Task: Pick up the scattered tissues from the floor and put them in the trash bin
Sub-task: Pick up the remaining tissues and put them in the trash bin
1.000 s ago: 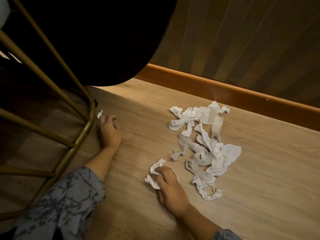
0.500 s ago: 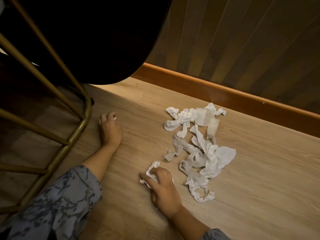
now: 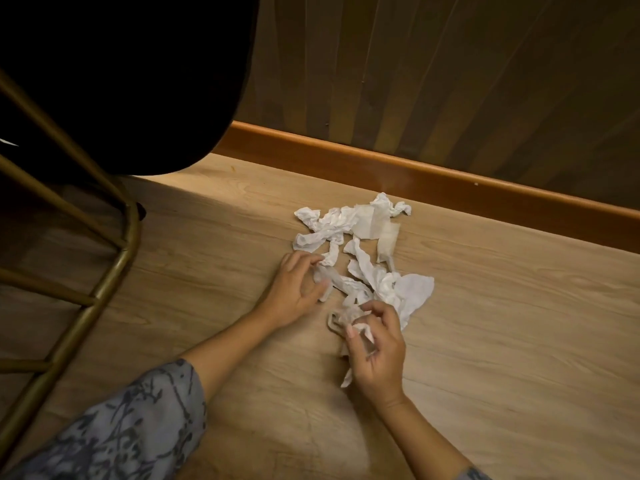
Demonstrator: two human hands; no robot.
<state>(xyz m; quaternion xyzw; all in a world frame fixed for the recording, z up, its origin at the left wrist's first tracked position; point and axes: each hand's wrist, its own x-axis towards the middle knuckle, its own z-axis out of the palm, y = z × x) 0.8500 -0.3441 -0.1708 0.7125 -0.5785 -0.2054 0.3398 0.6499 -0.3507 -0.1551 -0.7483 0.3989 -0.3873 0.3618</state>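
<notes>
Several crumpled white tissues [image 3: 360,244] lie in a loose pile on the wood floor near the skirting board. My left hand [image 3: 294,292] rests at the pile's left edge, fingers curled around a twisted strip of tissue [image 3: 332,277]. My right hand [image 3: 377,351] is lifted slightly at the pile's near end and holds a wad of crumpled tissue [image 3: 349,323], with a tail hanging below the palm. No trash bin is in view.
A dark round seat [image 3: 131,81] on brass-coloured metal legs [image 3: 114,271] stands at the left, its ring base on the floor. An orange-brown skirting board [image 3: 450,181] and ribbed wall panel run behind the tissues.
My left hand has moved right from the chair's ring base to the tissue pile. My right hand has gathered its tissue piece and shifted up to the pile's near end.
</notes>
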